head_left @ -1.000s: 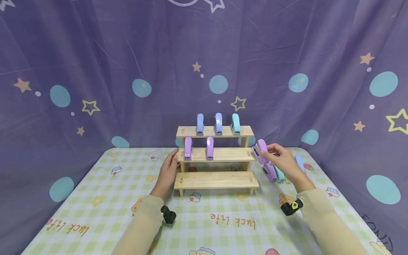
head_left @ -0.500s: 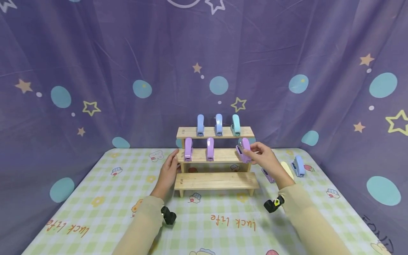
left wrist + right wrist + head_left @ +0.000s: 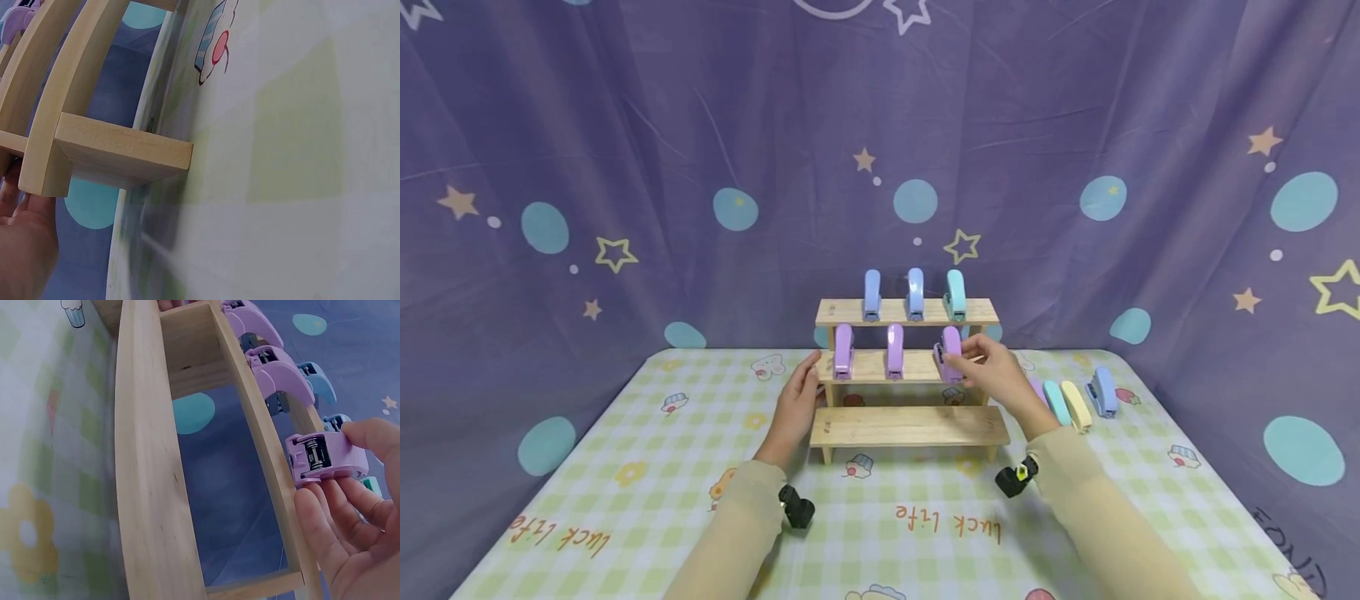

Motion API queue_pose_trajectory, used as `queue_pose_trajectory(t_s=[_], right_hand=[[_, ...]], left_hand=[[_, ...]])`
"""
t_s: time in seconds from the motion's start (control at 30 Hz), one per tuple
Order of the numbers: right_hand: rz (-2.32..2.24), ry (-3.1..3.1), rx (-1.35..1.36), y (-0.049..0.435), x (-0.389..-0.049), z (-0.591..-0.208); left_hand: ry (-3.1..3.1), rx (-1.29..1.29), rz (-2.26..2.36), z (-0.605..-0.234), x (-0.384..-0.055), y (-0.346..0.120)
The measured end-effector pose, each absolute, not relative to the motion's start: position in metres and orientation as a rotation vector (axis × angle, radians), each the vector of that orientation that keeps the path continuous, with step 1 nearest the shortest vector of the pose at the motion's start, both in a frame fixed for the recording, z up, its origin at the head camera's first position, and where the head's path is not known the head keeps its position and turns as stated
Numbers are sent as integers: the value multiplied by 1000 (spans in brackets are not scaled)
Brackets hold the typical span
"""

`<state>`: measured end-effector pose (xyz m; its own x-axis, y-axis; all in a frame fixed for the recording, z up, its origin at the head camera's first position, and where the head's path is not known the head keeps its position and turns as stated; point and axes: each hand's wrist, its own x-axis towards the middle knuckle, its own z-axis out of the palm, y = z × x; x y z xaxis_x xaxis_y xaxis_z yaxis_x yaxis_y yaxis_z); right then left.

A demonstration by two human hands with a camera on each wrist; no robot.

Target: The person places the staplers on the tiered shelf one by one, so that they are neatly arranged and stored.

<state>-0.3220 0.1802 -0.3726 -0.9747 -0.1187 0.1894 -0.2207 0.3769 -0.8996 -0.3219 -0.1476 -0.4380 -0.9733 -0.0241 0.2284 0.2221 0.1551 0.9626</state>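
My right hand (image 3: 996, 372) pinches a purple stapler (image 3: 950, 354) between thumb and fingers, at the right part of the middle step of a three-tier wooden rack (image 3: 910, 425). Seen from the right wrist, the stapler's lower end (image 3: 306, 459) is at the step's edge; whether it bears its weight there I cannot tell. My left hand (image 3: 793, 408) holds the left end of the middle step, its fingertips partly hidden behind the wood (image 3: 47, 169). Two more purple staplers, one at the left (image 3: 843, 352) and one near the middle (image 3: 894, 352), stand upright on that step.
On the top step stand two blue staplers (image 3: 872, 294) (image 3: 915, 293) and a teal one (image 3: 955, 294). Right of the rack, on the checked tablecloth (image 3: 880, 550), are a teal stapler (image 3: 1057, 403), a yellow one (image 3: 1077, 406), a blue one (image 3: 1103, 392) and a partly hidden purple one.
My right hand has carried the purple stapler leftward, from beside the rack's right end to over the middle step. The left hand has stayed at the rack's left end.
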Motion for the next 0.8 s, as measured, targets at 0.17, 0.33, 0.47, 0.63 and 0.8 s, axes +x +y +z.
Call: queue_pose_trajectory(t_s=[0.17,0.33,0.47,0.63,0.8], right_hand=[[1583,-2568,273,173,-323,-370],[1514,-2606,234,170,-323,-369],[1485,-2630,210,168,-324,-368],[1501,-2655,205,167,-328,-366],[1523,-2661,209,165,-328,-364]], left_hand=[[-2226,-206,-1929,-438,-322,-148],[-2227,-207,-1930,-438,-321,-148],[-2231,-201,-1927,-437,-320,-147],[-2238,-179,-1921,-437,-320,-147],[-2246,-176,-1919,-437,-320,-147]])
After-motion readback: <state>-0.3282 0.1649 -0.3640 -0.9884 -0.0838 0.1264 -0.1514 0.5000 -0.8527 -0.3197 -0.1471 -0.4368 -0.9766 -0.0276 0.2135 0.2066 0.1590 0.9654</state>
